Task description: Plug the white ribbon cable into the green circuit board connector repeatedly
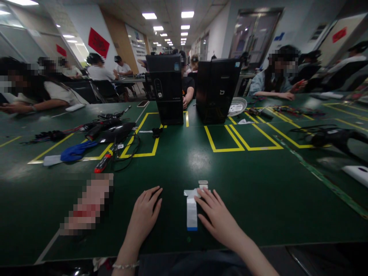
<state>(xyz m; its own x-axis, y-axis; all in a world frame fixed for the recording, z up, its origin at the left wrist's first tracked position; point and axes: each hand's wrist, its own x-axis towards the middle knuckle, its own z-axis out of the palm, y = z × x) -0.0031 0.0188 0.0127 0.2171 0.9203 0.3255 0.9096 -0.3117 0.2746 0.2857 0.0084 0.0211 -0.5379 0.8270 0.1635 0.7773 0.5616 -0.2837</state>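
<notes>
A folded white flat ribbon cable [192,212] with a blue end strip lies on the green table in front of me. At its far end is a small pale connector piece [203,184]. My right hand [216,212] is spread palm down to the right of the cable, its fingertips resting on or over the folded part. Whether they press on it I cannot tell. To the left of the cable, my left hand [146,209] rests open on the table with nothing in it.
Two black computer towers [171,92] [217,92] stand ahead. On the left are a screwdriver [102,163], a blue glove [77,151], cables [99,124] and a blurred-out item [89,203]. A black stand-like object [336,140] lies right. People sit around the table.
</notes>
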